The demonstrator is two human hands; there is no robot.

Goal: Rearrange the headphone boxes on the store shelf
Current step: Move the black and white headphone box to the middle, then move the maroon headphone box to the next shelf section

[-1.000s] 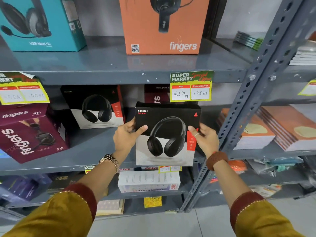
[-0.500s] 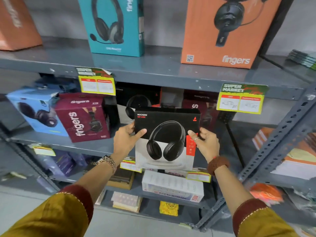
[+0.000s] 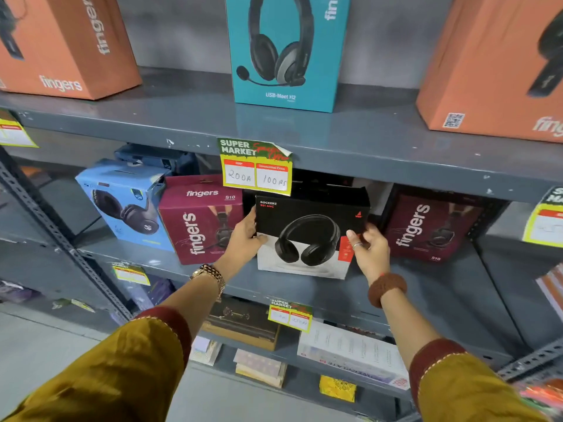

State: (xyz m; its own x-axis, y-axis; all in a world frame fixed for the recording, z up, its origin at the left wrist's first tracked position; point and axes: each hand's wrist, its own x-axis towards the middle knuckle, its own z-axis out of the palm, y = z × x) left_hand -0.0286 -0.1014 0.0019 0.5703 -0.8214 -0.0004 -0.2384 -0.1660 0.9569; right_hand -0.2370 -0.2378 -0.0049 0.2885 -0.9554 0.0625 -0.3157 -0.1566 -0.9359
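Observation:
A black and white Rockerz headphone box (image 3: 307, 236) stands upright on the middle grey shelf (image 3: 292, 287), between two maroon Fingers boxes. My left hand (image 3: 243, 239) grips its left edge. My right hand (image 3: 370, 245) holds its right edge by the red tab. The left maroon Fingers box (image 3: 198, 220) almost touches my left hand. The right maroon Fingers box (image 3: 426, 226) stands just behind my right hand. Another black box is partly hidden behind the held one.
A light blue headphone box (image 3: 125, 199) stands left of the maroon one. On the upper shelf are an orange Fingers box (image 3: 67, 44), a teal headset box (image 3: 286, 50) and another orange box (image 3: 499, 65). A yellow price tag (image 3: 256, 169) hangs above the held box. Lower shelves hold books and packets.
Both hands carried the black Rockerz box leftward along the shelf and set it into the gap between the two maroon boxes. The view has shifted left.

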